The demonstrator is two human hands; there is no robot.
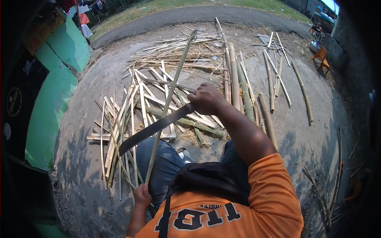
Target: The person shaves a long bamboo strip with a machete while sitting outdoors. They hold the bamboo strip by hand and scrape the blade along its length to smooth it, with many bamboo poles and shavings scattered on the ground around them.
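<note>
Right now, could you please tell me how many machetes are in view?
1: the machete in the right hand, crossing the bamboo strip in the left hand. More could be hidden under the bamboo pile.

Left of our right hand (206, 99), we see a dark grey blade (143, 137) and straw-coloured strips (141, 97); nearer us, blue jeans (166, 158) and an orange shirt (274, 194) with black, white-edged lettering (231, 211).

Concrete ground (323, 101), sunlit, shadow-dappled; green wall (49, 113) stands left; grey road (238, 14) crosses beyond, then grass (274, 8); orange chair (320, 53) over right.
</note>
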